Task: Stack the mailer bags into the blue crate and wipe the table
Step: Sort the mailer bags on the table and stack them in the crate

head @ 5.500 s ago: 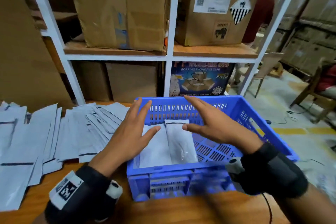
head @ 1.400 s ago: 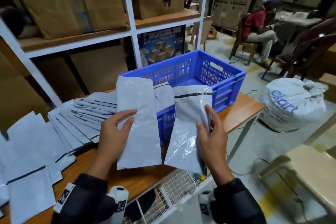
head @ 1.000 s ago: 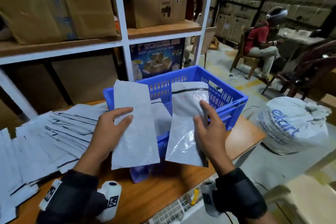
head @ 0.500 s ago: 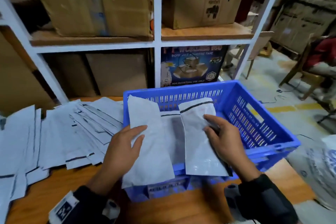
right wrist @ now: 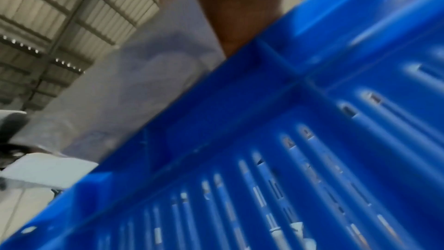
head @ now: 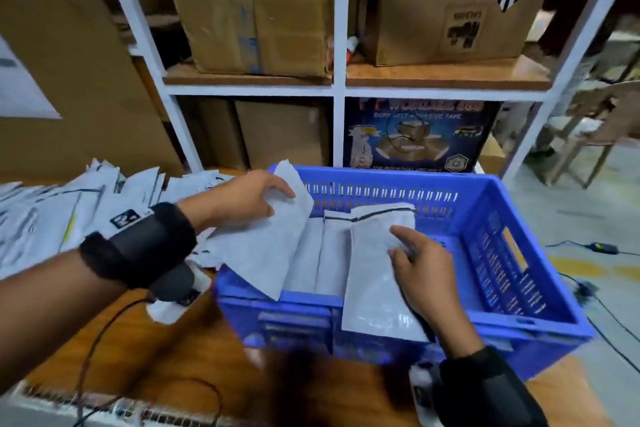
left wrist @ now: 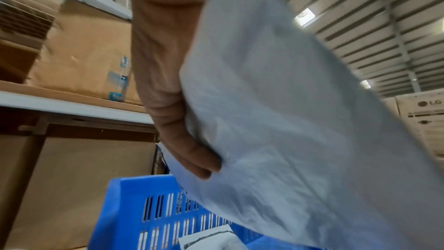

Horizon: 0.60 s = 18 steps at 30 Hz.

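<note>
A blue slatted crate (head: 519,291) stands on the wooden table (head: 180,357), with grey mailer bags (head: 329,253) lying inside. My left hand (head: 273,198) grips the upper end of one grey mailer bag (head: 263,250), which slants over the crate's left rim. In the left wrist view its fingers (left wrist: 192,159) curl on that bag (left wrist: 288,121) above the crate (left wrist: 156,216). My right hand (head: 405,243) holds a second bag (head: 370,274) with a black strip. That bag's lower end hangs over the front rim. The right wrist view is blurred: crate wall (right wrist: 312,140), bag (right wrist: 132,92).
A spread pile of several more mailer bags (head: 69,208) covers the table to the left of the crate. A white shelf rack (head: 337,87) with cardboard boxes stands right behind. A cable (head: 104,333) runs from my left wrist across the table's front.
Both hands have carried their bags from in front of me down into the crate. My left hand has shifted to the top end of its bag, now tilted over the left rim.
</note>
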Tool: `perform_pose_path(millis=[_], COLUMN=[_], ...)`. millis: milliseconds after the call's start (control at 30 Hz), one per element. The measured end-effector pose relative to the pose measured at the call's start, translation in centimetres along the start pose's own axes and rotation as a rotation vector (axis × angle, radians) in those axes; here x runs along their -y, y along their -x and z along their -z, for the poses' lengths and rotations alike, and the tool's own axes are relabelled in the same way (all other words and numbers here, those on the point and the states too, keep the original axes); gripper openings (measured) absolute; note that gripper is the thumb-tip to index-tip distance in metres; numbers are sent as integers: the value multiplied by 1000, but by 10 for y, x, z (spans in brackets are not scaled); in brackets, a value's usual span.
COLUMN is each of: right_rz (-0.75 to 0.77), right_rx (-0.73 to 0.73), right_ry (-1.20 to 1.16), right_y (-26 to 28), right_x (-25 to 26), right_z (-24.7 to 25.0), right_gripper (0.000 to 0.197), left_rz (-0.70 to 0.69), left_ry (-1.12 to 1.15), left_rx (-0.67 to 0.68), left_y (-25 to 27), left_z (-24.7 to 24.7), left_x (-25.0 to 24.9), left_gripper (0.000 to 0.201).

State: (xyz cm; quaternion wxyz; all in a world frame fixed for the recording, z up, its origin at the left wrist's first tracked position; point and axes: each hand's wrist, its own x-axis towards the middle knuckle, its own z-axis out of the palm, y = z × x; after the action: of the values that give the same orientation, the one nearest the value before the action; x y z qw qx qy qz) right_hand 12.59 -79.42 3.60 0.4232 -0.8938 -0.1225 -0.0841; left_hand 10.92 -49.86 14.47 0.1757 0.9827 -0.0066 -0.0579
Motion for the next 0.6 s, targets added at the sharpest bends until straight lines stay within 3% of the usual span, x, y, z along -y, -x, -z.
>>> perform_pose_path(millis=[167,400,500,600], right_rz=[15,-31,-24,-18], right_rx=[43,34,30,26], right_ry=[3,-19,-41,-51], right_y=[4,6,9,11], right_x=[-1,3,4,5], right_z=[-1,6,7,8], right_gripper=[39,38,38,37], left_rz=[168,296,320,313], left_ry=[68,-88,-286,-625], left_rx=[71,158,324,262], left_y=[-42,-77,-87,-88], left_z=[-7,-32,-47,-57], left_x=[-36,-49,-37,-39], left_gripper=[47,32,36,41])
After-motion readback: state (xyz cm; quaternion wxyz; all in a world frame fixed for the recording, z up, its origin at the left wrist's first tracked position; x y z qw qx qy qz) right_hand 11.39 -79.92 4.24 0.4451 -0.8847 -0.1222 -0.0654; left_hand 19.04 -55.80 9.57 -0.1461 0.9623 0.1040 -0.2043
